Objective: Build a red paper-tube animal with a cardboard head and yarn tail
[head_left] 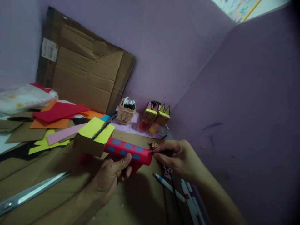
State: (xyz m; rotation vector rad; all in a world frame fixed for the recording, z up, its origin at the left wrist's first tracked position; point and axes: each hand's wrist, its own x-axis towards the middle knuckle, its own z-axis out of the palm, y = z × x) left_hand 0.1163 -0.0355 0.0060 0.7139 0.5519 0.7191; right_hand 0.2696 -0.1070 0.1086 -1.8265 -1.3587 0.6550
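My left hand (114,172) is wrapped round a red paper tube (140,150) with blue-grey dots, its thumb pressed on the side. Fixed to the tube's left end is a small cardboard box (87,144) with a yellow top and a dark strip across it. At the tube's right end, my right hand (175,154) pinches something small and dark at the rim. Its fingers hide most of that piece, so I cannot make out what it is. A red paper part (137,168) shows below the tube, partly behind my left fingers.
Scissors (32,193) lie at the left. Coloured paper scraps (58,114) are piled behind them. Several markers (170,187) lie at the lower right. A marker basket (126,113) and two spiky-topped box figures (161,118) stand at the back. A cardboard sheet (86,68) leans on the wall.
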